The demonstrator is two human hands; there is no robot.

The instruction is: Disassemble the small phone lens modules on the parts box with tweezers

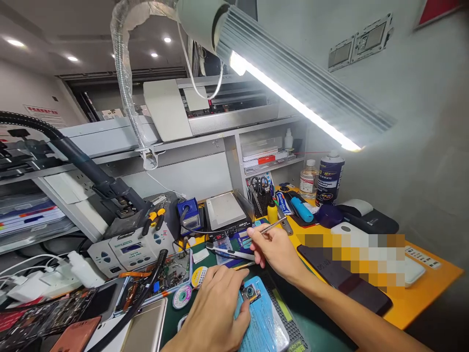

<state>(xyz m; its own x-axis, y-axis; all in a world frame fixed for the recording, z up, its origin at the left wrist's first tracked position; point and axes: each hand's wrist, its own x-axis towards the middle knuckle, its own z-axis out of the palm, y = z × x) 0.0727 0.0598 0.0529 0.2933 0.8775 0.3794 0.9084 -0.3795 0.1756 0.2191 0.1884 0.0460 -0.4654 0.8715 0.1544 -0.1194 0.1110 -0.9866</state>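
Observation:
My left hand rests on a light blue pad, its thumb and index finger closed about the edges of a small camera module. The module's round lens faces up. Metal tweezers are held in my right hand, pointing up and to the right. Below the right fingers lies a white and black brush-like tool, its end reaching my fingertips; whether they touch it I cannot tell. A solder wire spool and a yellow round label sit left of my left hand.
A lit lamp hangs overhead. Behind stand a hot-air station and a blue soldering-iron stand. Opened phone parts and a black hose lie left. At right are a dark phone, spray can and yellow bottle.

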